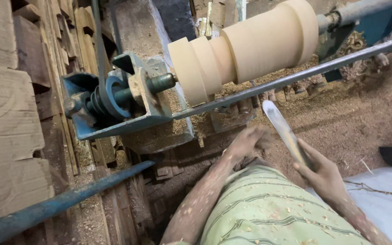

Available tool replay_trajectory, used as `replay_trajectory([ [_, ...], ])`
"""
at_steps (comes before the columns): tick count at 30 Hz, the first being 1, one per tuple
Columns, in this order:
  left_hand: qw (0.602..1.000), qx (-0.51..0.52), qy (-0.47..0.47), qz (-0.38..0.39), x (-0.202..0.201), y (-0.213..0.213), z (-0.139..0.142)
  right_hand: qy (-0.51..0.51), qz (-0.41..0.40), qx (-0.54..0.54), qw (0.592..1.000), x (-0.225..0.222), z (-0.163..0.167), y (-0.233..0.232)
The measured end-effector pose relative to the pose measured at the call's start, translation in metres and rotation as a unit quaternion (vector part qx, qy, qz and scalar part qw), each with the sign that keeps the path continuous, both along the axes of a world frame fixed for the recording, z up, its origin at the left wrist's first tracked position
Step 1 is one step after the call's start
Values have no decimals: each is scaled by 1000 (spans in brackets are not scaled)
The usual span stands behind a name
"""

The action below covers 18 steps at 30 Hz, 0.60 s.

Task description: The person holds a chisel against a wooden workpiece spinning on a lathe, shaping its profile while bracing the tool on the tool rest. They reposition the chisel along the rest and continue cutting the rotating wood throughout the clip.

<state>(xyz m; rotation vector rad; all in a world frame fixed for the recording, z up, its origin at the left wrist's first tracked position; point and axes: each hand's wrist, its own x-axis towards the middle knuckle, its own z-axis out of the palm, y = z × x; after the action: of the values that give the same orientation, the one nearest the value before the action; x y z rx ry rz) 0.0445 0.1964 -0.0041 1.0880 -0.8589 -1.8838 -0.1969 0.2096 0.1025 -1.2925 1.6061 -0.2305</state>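
Now right hand (325,174) fingers grip chisel (284,131).

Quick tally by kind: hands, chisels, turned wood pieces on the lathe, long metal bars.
Hands: 2, left hand and right hand
Chisels: 1, chisel in the right hand
Turned wood pieces: 1, wood blank on the lathe
Long metal bars: 2, tool rest bar and blue bar
Total: 6

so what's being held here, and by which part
The right hand grips a long flat pale metal turning chisel at its lower end, blade pointing up. The left hand looks blurred and empty.
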Motion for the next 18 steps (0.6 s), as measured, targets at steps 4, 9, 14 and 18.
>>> replay_trajectory([
  [4, 994, -47, 60, 74, -23, -55, 25, -66, -30, -8, 997, 38, 2, -8],
  [9, 968, 48, 144, 198, -38, -83, 23, -77, -30, -54, 995, 57, -12, -16],
  [14, 947, 106, 167, 253, -37, -96, 22, -89, 1, -126, 988, 63, -27, -25],
  [18, 936, 131, 171, 277, -30, -103, 25, -83, 52, -212, 972, 66, -34, -28],
])
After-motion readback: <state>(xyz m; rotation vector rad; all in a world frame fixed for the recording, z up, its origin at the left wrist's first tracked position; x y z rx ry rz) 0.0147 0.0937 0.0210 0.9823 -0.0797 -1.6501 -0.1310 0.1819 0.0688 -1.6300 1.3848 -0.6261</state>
